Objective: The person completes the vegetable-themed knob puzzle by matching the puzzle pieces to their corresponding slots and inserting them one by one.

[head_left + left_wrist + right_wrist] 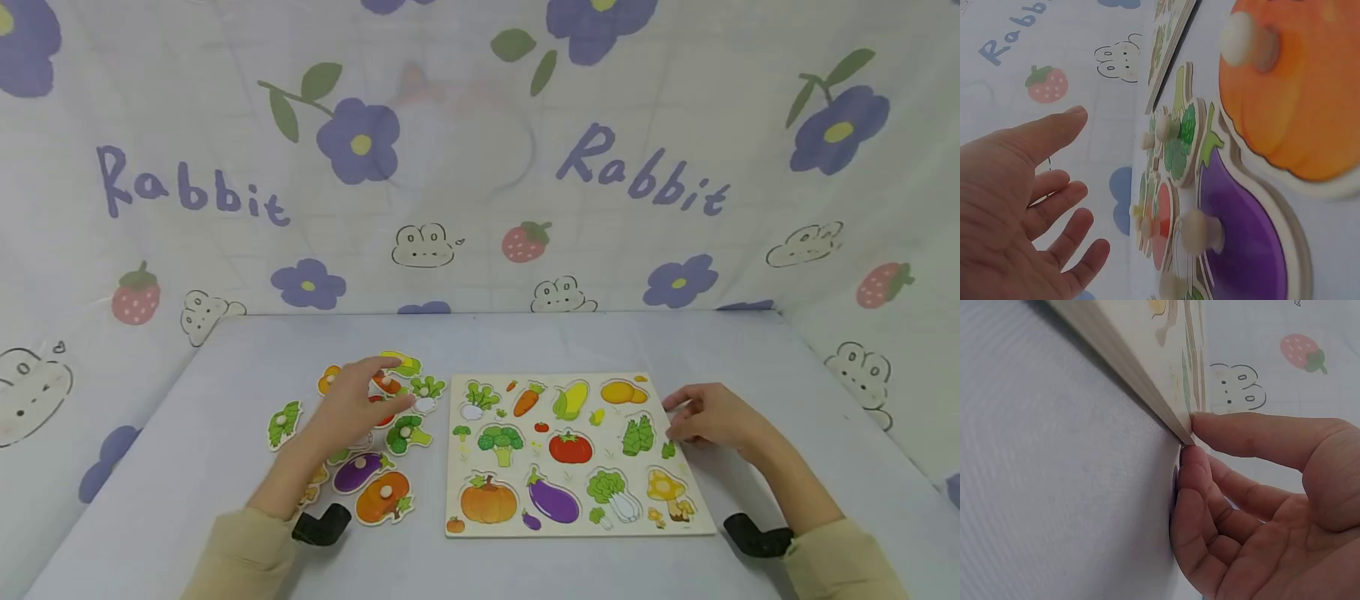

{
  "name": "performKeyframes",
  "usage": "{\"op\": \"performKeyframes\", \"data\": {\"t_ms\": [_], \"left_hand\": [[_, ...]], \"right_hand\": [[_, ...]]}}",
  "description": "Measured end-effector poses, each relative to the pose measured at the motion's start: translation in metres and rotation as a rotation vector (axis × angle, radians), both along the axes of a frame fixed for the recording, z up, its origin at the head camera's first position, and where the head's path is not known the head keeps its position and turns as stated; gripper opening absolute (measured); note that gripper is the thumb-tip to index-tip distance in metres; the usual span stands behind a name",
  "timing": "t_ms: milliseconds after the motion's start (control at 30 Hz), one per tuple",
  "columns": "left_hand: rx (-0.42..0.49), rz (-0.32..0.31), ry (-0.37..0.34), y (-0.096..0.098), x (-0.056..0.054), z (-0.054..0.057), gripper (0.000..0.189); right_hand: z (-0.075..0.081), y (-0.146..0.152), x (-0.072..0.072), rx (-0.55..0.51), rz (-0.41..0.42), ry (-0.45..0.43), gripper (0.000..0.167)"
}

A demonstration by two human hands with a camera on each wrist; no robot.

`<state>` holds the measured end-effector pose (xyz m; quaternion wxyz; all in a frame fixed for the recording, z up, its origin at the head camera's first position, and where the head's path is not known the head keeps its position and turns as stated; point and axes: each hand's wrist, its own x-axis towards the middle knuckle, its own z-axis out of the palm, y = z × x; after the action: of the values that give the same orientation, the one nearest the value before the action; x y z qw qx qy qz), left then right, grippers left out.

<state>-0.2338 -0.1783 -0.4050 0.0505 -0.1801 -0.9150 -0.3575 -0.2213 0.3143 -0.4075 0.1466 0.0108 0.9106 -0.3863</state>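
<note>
My left hand point(347, 410) hovers over a cluster of wooden vegetable puzzle pieces, its fingers spread and holding nothing. Around it lie an eggplant piece point(362, 473), a pumpkin piece point(384, 497), a broccoli piece point(408, 434), a white radish piece point(427, 393) and a corn piece point(402, 363). Round knobs stand up from the eggplant point(1254, 219) and pumpkin point(1310, 94) in the left wrist view. At the right edge of the wooden puzzle board point(581, 531), my right hand point(712, 419) pinches the rim point(1129, 375), thumb on top and fingers curled at its side.
A green leafy piece point(284, 425) lies left of the left forearm, and mushroom-coloured pieces point(313, 485) are partly hidden behind it. Black wrist-worn devices point(322, 525) sit by both sleeves. A patterned curtain point(480, 167) closes off the back of the white table point(570, 342).
</note>
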Motion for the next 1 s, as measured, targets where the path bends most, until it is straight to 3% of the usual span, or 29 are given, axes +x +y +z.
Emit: {"op": "performKeyframes", "data": {"t_ms": [367,533,733,1000], "left_hand": [[0.15,-0.043,-0.086,0.008,-0.017,-0.005,0.05],[0.179,-0.041,-0.126,0.006,-0.028,-0.011,0.048],[0.208,-0.084,-0.185,0.011,-0.036,-0.016,0.044],[0.204,-0.036,-0.221,0.018,-0.037,-0.024,0.042]], "right_hand": [[-0.003,0.006,0.001,-0.043,-0.007,-0.022,0.05],[-0.002,0.005,-0.002,-0.052,-0.01,-0.021,0.051],[-0.003,0.005,-0.003,-0.05,-0.019,-0.033,0.052],[-0.003,0.005,-0.003,-0.048,-0.016,-0.028,0.052]]}}
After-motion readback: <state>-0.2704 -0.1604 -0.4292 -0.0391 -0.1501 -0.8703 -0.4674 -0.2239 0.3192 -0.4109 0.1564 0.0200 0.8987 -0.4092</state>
